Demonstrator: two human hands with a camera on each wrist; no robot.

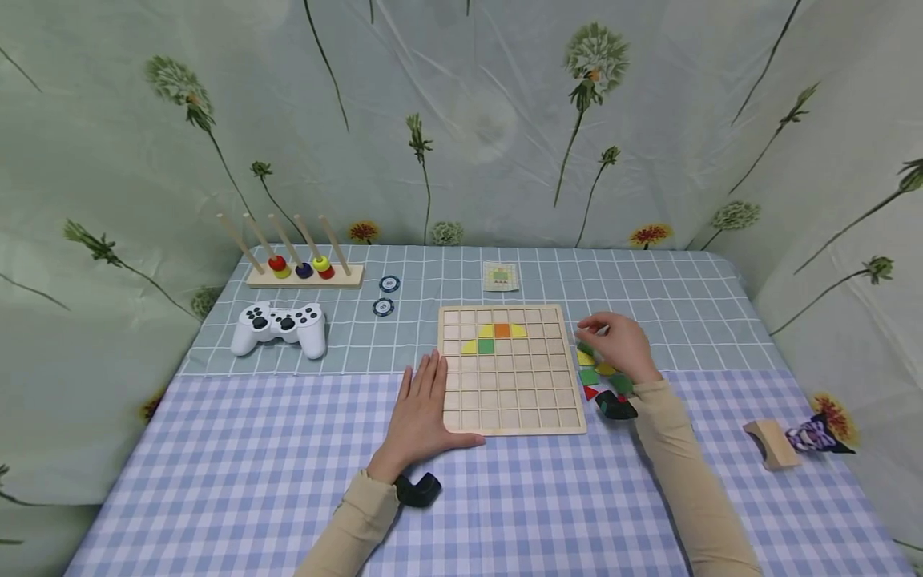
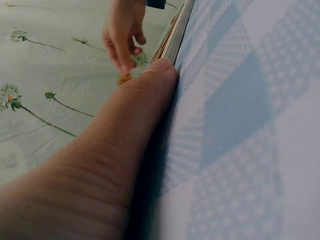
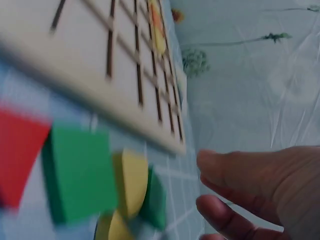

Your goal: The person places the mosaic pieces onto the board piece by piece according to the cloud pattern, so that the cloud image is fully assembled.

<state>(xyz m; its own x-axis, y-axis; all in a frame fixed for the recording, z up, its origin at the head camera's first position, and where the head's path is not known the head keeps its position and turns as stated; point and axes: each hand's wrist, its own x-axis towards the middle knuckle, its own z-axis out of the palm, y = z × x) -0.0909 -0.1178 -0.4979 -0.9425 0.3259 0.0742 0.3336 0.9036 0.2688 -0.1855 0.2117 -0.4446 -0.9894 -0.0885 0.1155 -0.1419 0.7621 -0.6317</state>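
A wooden grid board (image 1: 511,393) lies on the table, bearing an orange square (image 1: 501,330), a green square (image 1: 486,346) and yellow rounded pieces (image 1: 470,347) in its upper cells. Against its left edge rests my left hand (image 1: 418,417), fingers straight and thumb spread along the near edge. My right hand (image 1: 622,346) hovers just off the board's right side, above loose pieces. Among these are a green block (image 3: 80,172), a red piece (image 3: 20,155) and a yellow piece (image 3: 132,182). In the right wrist view, thumb and fingers stand apart with nothing visible between them.
Behind the board lies a small pattern card (image 1: 501,276). To the left are a white game controller (image 1: 281,327), two round chips (image 1: 389,284) and a peg stand (image 1: 303,280) with coloured beads. A wooden arch block (image 1: 775,445) and a small purple figure (image 1: 815,437) sit far right.
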